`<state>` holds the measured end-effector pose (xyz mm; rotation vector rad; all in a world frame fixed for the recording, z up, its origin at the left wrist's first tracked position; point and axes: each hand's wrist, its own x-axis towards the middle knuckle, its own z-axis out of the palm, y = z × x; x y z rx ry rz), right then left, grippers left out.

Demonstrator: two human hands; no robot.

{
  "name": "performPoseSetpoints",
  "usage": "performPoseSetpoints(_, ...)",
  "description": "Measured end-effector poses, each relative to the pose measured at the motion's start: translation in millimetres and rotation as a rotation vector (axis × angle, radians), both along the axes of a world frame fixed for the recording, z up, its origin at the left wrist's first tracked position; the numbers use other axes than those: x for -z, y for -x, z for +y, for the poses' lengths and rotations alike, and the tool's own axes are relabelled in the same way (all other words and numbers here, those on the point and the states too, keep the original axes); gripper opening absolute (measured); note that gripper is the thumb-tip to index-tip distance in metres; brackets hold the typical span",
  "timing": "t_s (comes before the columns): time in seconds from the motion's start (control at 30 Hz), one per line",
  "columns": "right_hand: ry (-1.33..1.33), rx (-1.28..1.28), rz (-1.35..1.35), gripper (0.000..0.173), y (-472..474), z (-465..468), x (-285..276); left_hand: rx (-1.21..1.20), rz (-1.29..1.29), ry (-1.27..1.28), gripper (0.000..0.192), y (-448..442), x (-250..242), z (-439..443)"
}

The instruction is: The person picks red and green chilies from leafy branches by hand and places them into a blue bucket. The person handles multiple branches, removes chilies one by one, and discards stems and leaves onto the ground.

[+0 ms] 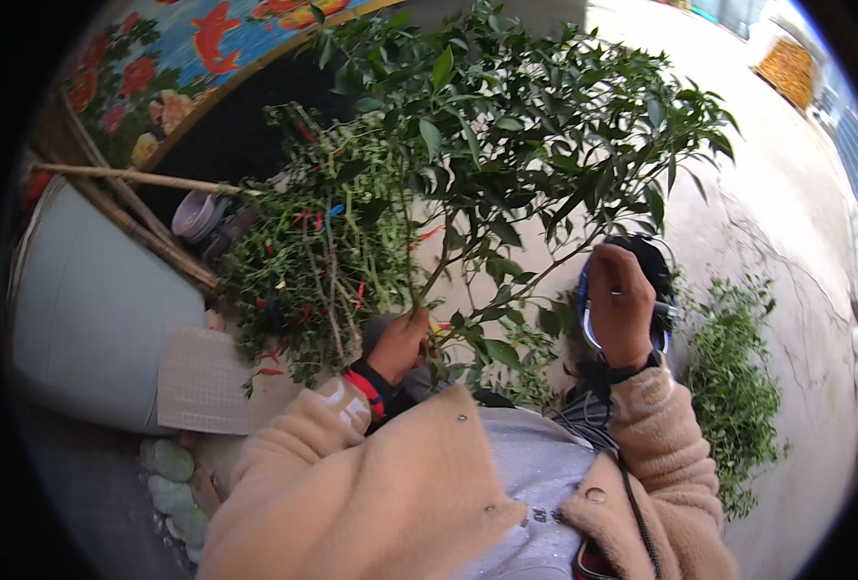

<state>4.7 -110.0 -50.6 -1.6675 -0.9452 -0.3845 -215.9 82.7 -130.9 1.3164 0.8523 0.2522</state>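
My left hand (400, 346) grips the lower stem of a large leafy plant (545, 130), which looks like a pepper plant. Its branches fork upward from that hand and spread across the upper middle of the view. My right hand (621, 308) has its fingers curled beside the right-hand branch; whether a small thing is pinched there is hidden. Beneath that hand is a dark round container (650, 262) with a pale, shiny rim, partly covered. Left of the held plant lies a pile of cut pepper plants (313, 254) with several red chillies among the stems.
More green cuttings (733, 391) lie on the concrete floor (791, 239) at the right. A big grey drum-like container (102, 304), wooden poles (146, 176) and a purple bowl (195, 215) are at the left. Several pale green gourds (171, 478) lie below them.
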Motion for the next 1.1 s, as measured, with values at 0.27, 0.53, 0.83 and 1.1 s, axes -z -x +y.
performPoseSetpoints(0.27, 0.076, 0.245, -0.428, 0.015, -38, -34, -30, 0.139, 0.109, -0.082, 0.04, 2, 16, -13)
performPoseSetpoints(0.53, 0.943, 0.17, -0.567, 0.033, -52, -49, -27, 0.291, 0.143, -0.191, 0.045, 3, 15, -12)
performPoseSetpoints(0.83, 1.036, 0.276, -0.552, 0.007, -66, -68, -8, 0.315, 0.191, -0.137, 0.047, 14, 23, -12)
performPoseSetpoints(1.1, 0.88, 0.293, -0.511, 0.019, -63, -74, -5, 0.341, 0.073, -0.179, 0.042, 21, 43, -5)
